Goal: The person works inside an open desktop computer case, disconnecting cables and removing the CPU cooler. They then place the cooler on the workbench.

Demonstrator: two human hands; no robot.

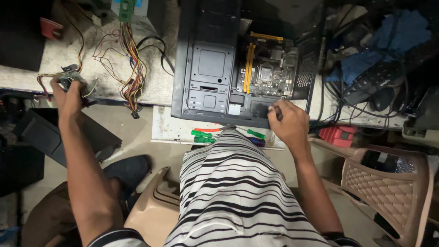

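Seen from above, the striped shirt hides part of the screwdrivers. The left hand, arm outstretched, clutches a small wired part, its details unclear; the right hand grips the open computer case at its near edge.

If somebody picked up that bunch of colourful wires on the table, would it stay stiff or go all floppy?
Probably floppy: the bunch of wires already lies in loose curves and loops across the table. It may snag too, since the strands spread apart and end in small plugs. It looks light for its size, being thin strands, though that is a guess.
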